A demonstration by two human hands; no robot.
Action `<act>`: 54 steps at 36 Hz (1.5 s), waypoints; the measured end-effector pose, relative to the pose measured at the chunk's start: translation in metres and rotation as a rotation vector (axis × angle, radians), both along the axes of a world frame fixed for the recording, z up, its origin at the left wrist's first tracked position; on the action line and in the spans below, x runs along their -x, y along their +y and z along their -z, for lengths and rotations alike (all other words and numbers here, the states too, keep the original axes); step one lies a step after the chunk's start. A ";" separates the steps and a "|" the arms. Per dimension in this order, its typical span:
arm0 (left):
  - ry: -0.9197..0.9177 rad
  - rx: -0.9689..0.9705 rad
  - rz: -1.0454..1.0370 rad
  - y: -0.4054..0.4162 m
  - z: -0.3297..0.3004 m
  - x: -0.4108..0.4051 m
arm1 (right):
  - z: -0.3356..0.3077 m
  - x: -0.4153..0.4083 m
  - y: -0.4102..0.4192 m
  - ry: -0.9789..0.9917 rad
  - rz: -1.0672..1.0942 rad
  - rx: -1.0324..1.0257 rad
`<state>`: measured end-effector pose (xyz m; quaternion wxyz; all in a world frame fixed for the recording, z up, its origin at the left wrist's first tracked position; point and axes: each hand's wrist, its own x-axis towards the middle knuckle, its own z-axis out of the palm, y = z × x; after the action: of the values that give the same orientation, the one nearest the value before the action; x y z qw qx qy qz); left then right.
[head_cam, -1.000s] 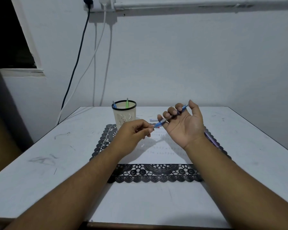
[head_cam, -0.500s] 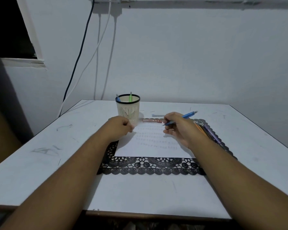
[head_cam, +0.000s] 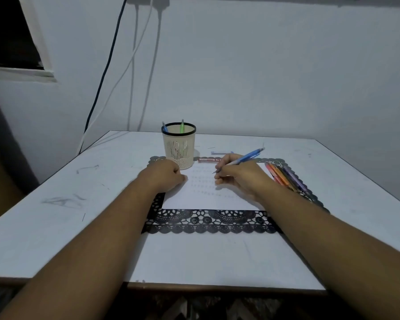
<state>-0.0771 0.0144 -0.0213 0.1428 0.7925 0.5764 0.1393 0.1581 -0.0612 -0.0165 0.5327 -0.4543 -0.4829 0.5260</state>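
White table against a pale wall, with one dark cable hanging down it. One black lace mat, one paper sheet on it. One mesh cup at the mat's far-left corner, two pens inside. One red case beyond the paper. Coloured pens bunched on the mat's right, too packed to count. Right hand grips one blue pen, tip over the paper. Left hand rests curled on the paper's left edge; contents hidden, can't tell.
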 end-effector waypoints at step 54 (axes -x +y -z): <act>0.033 -0.018 -0.058 -0.001 0.001 -0.005 | 0.012 0.048 -0.010 -0.402 -0.126 -0.114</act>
<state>-0.0722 0.0131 -0.0225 0.1220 0.7790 0.5999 0.1356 0.1101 -0.0713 -0.0287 0.4166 -0.4880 -0.6358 0.4291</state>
